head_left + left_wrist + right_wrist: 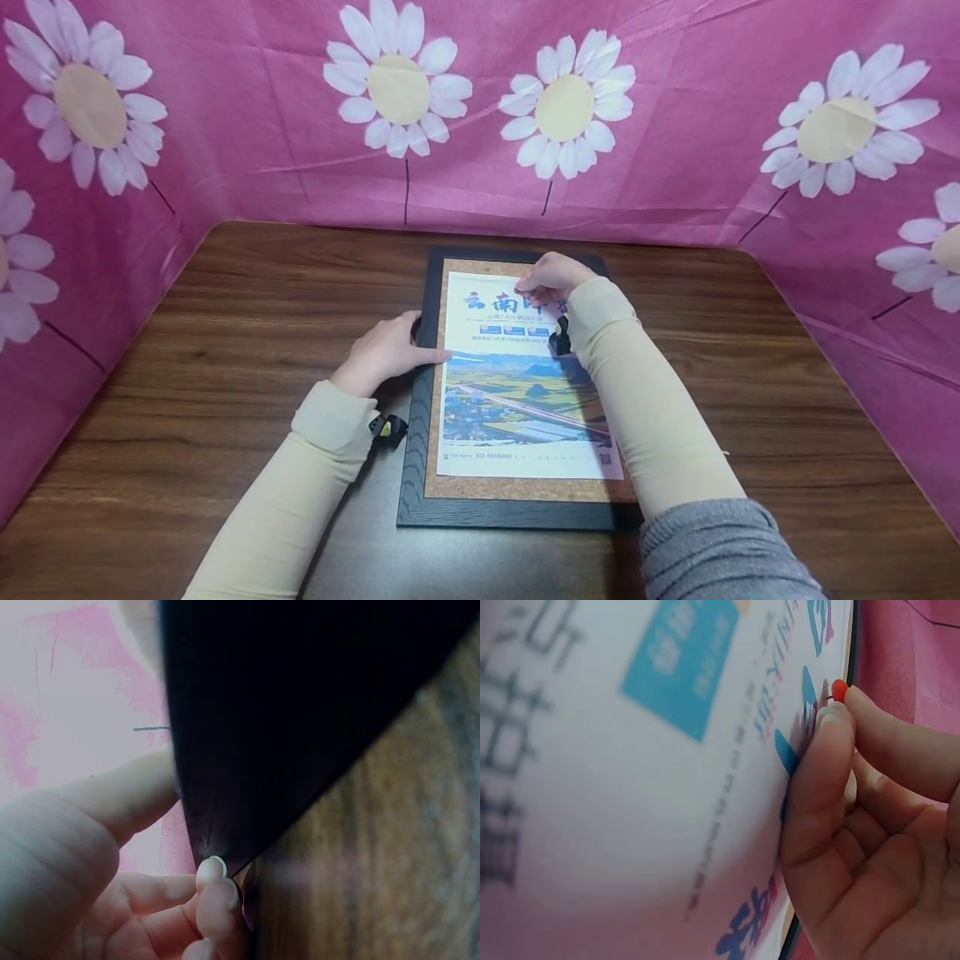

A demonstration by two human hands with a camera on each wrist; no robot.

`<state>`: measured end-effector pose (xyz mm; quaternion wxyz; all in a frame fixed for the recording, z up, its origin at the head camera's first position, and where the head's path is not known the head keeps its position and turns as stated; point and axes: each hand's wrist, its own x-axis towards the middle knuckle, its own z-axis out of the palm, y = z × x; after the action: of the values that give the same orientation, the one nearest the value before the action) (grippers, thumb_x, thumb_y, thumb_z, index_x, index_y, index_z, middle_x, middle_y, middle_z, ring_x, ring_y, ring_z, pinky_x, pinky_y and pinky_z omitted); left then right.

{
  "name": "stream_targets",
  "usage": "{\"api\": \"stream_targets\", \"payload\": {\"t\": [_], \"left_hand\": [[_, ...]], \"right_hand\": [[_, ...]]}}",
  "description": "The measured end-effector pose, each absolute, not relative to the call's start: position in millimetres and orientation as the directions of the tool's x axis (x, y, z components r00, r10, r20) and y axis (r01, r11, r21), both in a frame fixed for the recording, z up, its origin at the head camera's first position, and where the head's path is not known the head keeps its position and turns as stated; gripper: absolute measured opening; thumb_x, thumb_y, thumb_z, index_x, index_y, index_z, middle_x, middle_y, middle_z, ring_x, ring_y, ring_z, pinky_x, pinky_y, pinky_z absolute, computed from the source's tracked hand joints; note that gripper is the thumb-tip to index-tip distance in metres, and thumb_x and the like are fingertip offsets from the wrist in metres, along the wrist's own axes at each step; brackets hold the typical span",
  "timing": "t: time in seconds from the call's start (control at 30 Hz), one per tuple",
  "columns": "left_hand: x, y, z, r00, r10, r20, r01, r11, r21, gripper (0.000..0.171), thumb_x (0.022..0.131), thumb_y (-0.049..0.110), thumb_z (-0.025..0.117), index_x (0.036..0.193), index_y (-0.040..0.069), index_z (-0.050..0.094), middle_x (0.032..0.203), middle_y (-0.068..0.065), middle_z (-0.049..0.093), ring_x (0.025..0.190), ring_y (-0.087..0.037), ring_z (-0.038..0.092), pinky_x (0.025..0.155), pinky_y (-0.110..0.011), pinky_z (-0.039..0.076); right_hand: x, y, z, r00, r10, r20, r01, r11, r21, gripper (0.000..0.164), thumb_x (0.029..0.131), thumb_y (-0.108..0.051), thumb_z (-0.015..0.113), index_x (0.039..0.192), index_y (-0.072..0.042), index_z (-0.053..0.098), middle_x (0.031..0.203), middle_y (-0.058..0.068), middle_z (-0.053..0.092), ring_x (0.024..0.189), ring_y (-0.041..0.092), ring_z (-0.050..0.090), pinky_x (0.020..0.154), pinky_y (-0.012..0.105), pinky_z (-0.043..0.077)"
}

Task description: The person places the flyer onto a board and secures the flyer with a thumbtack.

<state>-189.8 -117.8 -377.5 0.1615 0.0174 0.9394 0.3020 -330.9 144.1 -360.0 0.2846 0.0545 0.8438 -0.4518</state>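
Observation:
A printed poster (495, 417) with a landscape picture and Chinese characters lies on a black-framed cork board (517, 513). At the board's left side, my left hand (382, 352) grips the frame, its thumb reaching over to the paper's edge. The left wrist view has that hand's fingers (219, 900) curled at the dark underside of the frame. My right hand (553, 277) is over the upper part of the poster. Between its thumb and index finger it pinches a red push pin (840, 691), whose thin point faces the paper. The head view does not show the pin.
The board rests on a brown wood-grain table (247, 333). A pink cloth (480, 192) printed with white daisies stands along the back and both sides of the table. Small black devices (390, 428) are strapped at the wrists.

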Motion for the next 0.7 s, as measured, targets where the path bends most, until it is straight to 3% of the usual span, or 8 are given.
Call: {"api": "stream_targets", "payload": {"t": [0.4,0.7], "left_hand": [[-190.0,-117.5,-377.1,-0.947,0.124,-0.296,-0.071,0.818,0.571,0.093,0.084,0.056,0.071,0.154,0.009,0.032,0.148,-0.017,0.05,0.129,-0.035,0.052,0.102,-0.056,0.044],[-190.4,-116.8,-377.3,-0.947,0.121,-0.299,-0.075,0.819,0.569,0.093,0.083,0.057,0.071,0.154,0.009,0.033,0.146,-0.017,0.052,0.126,-0.034,0.054,0.101,-0.055,0.045]], "right_hand": [[-330.0,141.8,-357.9,-0.836,-0.169,-0.522,0.316,0.629,-0.711,0.012,0.093,-0.011,0.069,0.09,-0.002,0.061,0.064,0.001,0.06,0.055,0.011,0.055,0.056,0.023,0.049],[-328.9,139.4,-359.3,-0.845,-0.132,-0.519,0.324,0.645,-0.692,0.015,0.093,-0.012,0.069,0.1,-0.001,0.062,0.07,0.002,0.061,0.058,0.012,0.055,0.057,0.023,0.049]]}}
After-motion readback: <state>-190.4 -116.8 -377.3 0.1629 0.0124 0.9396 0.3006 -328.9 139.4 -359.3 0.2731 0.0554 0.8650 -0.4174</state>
